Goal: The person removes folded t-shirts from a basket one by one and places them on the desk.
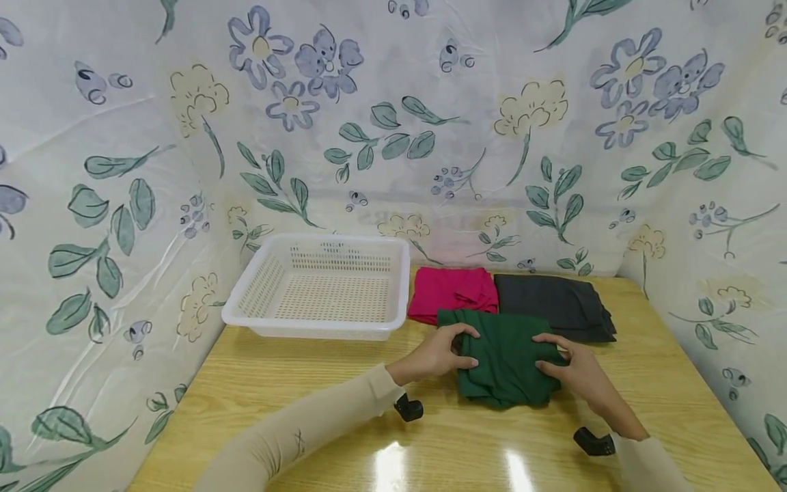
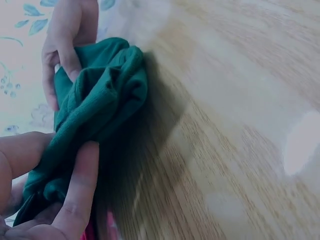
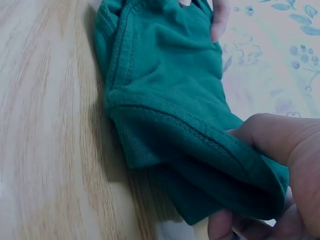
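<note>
A folded green garment (image 1: 507, 359) is held between both hands over the front right part of the wooden table. My left hand (image 1: 432, 353) grips its left edge, thumb and fingers on either side of the cloth. On the right edge my right hand (image 1: 583, 374) pinches the folded layers. Stitched seams and a ribbed edge show on the green garment (image 3: 165, 90) in the right wrist view, where its layers hang apart near the thumb. In the left wrist view the bunched side of the green garment (image 2: 100, 100) is tilted up from the table.
A white perforated plastic basket (image 1: 338, 294) stands at the back left, with nothing in it. Behind the green cloth lie a folded pink garment (image 1: 451, 290) and a folded dark grey garment (image 1: 547, 301), side by side. Floral sheeting (image 1: 393, 137) encloses the wooden table (image 1: 295, 383).
</note>
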A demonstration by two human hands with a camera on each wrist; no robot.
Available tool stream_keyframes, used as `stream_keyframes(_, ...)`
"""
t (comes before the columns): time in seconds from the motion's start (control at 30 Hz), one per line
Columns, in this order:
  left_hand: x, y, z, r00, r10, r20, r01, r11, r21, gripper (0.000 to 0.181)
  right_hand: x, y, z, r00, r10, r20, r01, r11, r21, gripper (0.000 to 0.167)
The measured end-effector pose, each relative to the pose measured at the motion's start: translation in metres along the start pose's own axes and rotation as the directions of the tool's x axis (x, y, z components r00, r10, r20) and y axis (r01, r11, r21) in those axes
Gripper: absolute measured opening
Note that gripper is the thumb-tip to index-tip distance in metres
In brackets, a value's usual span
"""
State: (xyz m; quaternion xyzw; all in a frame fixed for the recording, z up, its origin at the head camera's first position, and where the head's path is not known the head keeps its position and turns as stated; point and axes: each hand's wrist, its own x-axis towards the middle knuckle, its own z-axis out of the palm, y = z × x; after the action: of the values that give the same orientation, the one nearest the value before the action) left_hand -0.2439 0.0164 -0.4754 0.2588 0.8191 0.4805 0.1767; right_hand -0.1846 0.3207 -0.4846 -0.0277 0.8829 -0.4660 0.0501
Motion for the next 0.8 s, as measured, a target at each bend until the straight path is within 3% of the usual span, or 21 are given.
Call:
stream_keyframes(0.3, -0.002, -0.008, -0.003, 0.999, -0.038, 0.031, 0.035, 0.996, 0.084, 0.045, 0.005, 0.01, -0.003, 0.991, 0.063, 0.122, -0.062, 0.998, -0.004, 0.06)
stream_keyframes(0.5, -0.001, -0.015, -0.009, 0.993, -0.054, 0.101, 0.043, 0.993, 0.105, 0.046, 0.007, 0.016, -0.006, 0.981, 0.05, 0.188, -0.052, 0.999, 0.01, 0.062)
stream_keyframes(0.7, -0.001, 0.0, -0.03, 0.969, -0.08, 0.235, 0.036, 0.983, 0.183, 0.044, 0.007, 0.01, -0.018, 0.983, -0.009, 0.181, 0.017, 0.999, -0.039, 0.057)
stream_keyframes(0.8, -0.005, 0.014, -0.05, 0.965, 0.003, 0.262, -0.065, 0.972, 0.227, 0.031, 0.01, 0.001, -0.029, 0.994, -0.029, 0.103, 0.04, 0.994, -0.104, 0.057)
